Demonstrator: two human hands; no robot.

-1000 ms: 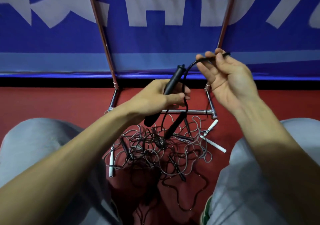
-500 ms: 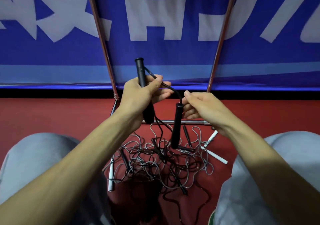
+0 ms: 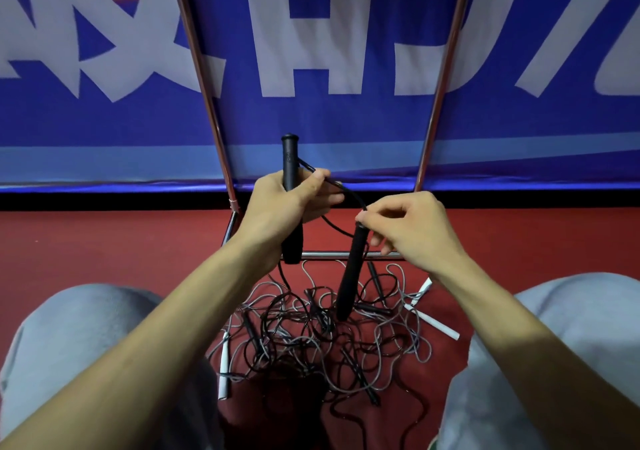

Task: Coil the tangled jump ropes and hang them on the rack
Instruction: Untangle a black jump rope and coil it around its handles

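- Head view, risk first: the black cord [image 3: 348,195] runs slack from the upright handle [image 3: 289,157] to the hanging handle [image 3: 349,276], whose lower end dangles just above the tangled pile [image 3: 311,342]. I judge that a quick lift could drag neighbouring loops up and tighten knots, since more black cord drops from the hands into that pile.
- A light pinch could also let the hanging handle slip back into the tangle.
- Left hand [image 3: 287,203]: fingers are wrapped fully round the upright handle, with the thumb lying against the cord.
- Right hand [image 3: 415,228]: thumb and forefinger pinch the cord at the hanging handle's top end. The other fingers [image 3: 375,241] curl loosely — I cannot tell whether they touch anything.
- The right hand sits at 3 o'clock of the left, near but apart.
- At 6 o'clock of both hands the pile lies on the red floor [image 3: 104,241] between the knees, with white handles [image 3: 433,323] at its 3 and 8 o'clock edges.
- The rack [image 3: 325,254] has its low crossbar at the pile's 12 o'clock — hanging is not yet begun.
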